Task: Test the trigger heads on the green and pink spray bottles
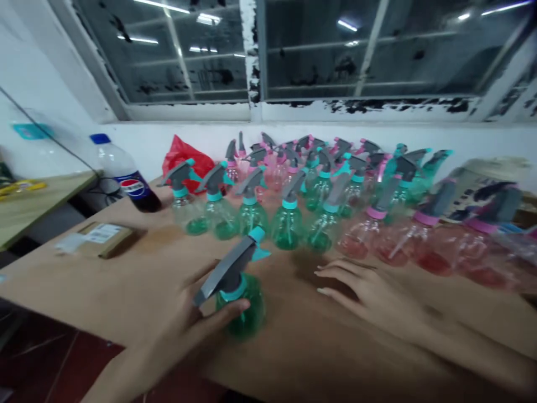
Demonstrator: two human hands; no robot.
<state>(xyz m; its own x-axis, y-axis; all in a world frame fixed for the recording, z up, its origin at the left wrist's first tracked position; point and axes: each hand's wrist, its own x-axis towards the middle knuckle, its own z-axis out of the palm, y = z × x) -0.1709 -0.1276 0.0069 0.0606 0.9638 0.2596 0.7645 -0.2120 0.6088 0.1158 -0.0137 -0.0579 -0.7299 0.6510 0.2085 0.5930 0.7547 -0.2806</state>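
Note:
My left hand (205, 313) is wrapped round a green spray bottle (251, 308) with a grey and turquoise trigger head, near the front of the table. The bottle's nozzle end leans up and to the right. To the right, my right hand (356, 285) hovers at or just over the tabletop, fingers stretched and apart, holding nothing. Beyond both hands stands a row of spray bottles: green ones (287, 226) at the left and middle, pink ones (392, 243) at the right. Whether the right fingertips touch the table I cannot tell.
Behind the front row, several more pink and green spray bottles crowd toward the wall, beside a red plastic bag (184, 159). At left are a Pepsi bottle (132, 182) and a small cardboard box (104, 238). A whitish container (478, 184) stands at the back right.

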